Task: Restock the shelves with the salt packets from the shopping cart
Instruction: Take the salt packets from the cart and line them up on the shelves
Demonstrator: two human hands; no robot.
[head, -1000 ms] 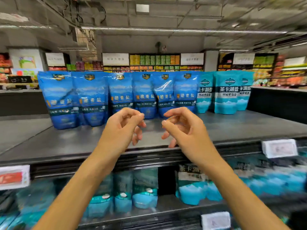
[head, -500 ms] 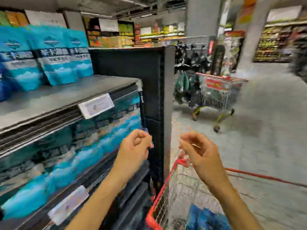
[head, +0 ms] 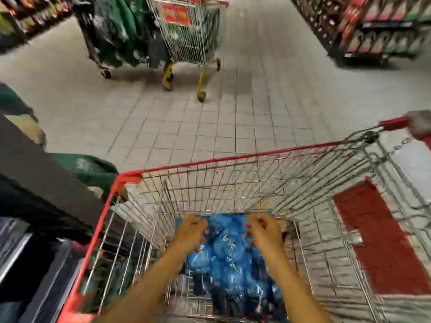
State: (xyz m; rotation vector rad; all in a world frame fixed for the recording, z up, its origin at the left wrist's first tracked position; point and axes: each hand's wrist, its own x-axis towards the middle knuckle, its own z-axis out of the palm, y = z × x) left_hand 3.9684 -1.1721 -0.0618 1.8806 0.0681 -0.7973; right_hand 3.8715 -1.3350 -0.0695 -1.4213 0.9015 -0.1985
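Both hands reached deep into the red-rimmed shopping cart [head: 233,158]: left hand [head: 190,231] & right hand [head: 264,230], fingers curled at the heap of blue salt packets [head: 229,259] on the cart's floor, prob. gathering several; actual grip unclear thru blur.

Shopping cart [head: 233,159]: wire basket, red rim, fills lower centre and right of frame. Blue salt packets [head: 229,252] piled on basket bottom, lower centre. Tiled floor [head: 268,101]: pale grey, carries cart. Second cart [head: 189,31] stands on floor, top centre, yellow legs. Dark shelf unit [head: 35,173] stands at left edge, beside cart's rim.
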